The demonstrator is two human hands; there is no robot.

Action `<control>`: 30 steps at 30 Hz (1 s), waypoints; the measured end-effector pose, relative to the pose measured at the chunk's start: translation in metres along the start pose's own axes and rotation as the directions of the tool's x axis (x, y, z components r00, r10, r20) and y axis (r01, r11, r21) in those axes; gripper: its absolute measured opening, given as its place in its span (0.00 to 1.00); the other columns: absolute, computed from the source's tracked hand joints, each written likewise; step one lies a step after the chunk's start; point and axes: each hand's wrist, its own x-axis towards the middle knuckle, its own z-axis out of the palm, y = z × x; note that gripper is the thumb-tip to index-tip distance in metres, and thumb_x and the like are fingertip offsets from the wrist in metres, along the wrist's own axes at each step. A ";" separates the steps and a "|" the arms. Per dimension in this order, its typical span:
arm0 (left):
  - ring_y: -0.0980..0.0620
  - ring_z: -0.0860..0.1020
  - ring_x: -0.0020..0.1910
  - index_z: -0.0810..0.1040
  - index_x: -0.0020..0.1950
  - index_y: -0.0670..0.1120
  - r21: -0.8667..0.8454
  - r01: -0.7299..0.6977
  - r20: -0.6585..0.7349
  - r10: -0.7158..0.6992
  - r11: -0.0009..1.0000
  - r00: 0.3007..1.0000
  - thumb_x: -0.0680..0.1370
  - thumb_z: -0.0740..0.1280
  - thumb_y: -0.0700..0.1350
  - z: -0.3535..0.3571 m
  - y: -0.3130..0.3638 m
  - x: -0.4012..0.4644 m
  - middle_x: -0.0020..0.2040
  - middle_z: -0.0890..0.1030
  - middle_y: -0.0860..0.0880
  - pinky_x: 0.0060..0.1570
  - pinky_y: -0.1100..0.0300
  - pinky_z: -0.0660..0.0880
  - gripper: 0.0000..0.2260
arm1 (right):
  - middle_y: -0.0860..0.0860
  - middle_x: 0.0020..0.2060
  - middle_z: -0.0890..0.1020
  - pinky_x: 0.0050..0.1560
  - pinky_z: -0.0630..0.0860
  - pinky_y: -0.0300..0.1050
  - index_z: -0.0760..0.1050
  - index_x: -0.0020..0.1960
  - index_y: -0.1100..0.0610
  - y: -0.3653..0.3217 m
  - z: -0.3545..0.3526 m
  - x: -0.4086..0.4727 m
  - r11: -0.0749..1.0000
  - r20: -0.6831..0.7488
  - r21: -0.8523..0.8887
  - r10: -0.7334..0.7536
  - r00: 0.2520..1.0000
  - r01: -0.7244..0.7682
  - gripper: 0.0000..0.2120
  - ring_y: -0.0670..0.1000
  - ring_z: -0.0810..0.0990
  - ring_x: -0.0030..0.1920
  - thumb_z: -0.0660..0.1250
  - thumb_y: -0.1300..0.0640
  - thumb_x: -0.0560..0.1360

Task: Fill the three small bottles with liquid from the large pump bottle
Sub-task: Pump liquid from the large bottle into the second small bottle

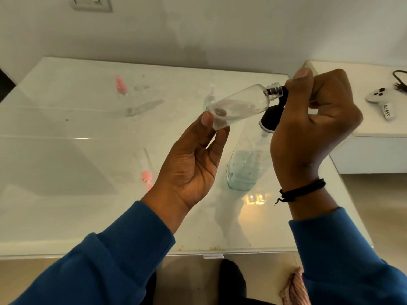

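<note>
White game controller (380, 96) with black cable (399, 81) on side cabinet (374, 133); wall socket (90, 3) above.

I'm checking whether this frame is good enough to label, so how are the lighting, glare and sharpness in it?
Head view: soft, even light; a warm glare patch on the glass table near the large pump bottle. The hands and the small bottle are fairly sharp. The two pink-capped bottles look smeared and hard to make out. Wide-angle bending curves the table edges.

Blue ribbed-cuff sleeves (123, 256), bare hands, black cord bracelet (301, 191) on right wrist
</note>
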 end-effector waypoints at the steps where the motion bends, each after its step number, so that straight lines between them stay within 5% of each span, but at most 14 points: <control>1: 0.48 0.82 0.54 0.83 0.57 0.39 -0.003 0.000 -0.002 0.000 1.000 1.000 0.57 0.84 0.37 0.000 0.000 0.000 0.57 0.83 0.42 0.43 0.61 0.81 0.29 | 0.58 0.28 0.72 0.39 0.64 0.31 0.72 0.31 0.65 0.000 0.000 -0.002 1.000 0.001 0.002 0.005 1.000 -0.005 0.18 0.43 0.67 0.34 0.66 0.67 0.80; 23: 0.47 0.83 0.53 0.82 0.58 0.38 -0.023 0.008 -0.011 -0.008 1.000 1.000 0.58 0.83 0.36 -0.001 0.000 -0.002 0.57 0.83 0.41 0.43 0.61 0.82 0.29 | 0.57 0.29 0.72 0.37 0.65 0.34 0.72 0.32 0.65 -0.001 0.000 -0.004 0.999 0.008 0.005 0.048 0.999 -0.048 0.17 0.44 0.67 0.33 0.66 0.67 0.80; 30: 0.46 0.83 0.52 0.83 0.56 0.38 0.002 0.003 -0.018 -0.003 1.000 1.000 0.60 0.81 0.37 0.000 -0.001 -0.002 0.57 0.83 0.41 0.41 0.61 0.82 0.25 | 0.60 0.29 0.76 0.34 0.72 0.49 0.74 0.33 0.67 -0.001 0.001 0.004 0.993 0.014 0.042 0.105 0.994 -0.106 0.16 0.60 0.75 0.32 0.66 0.64 0.79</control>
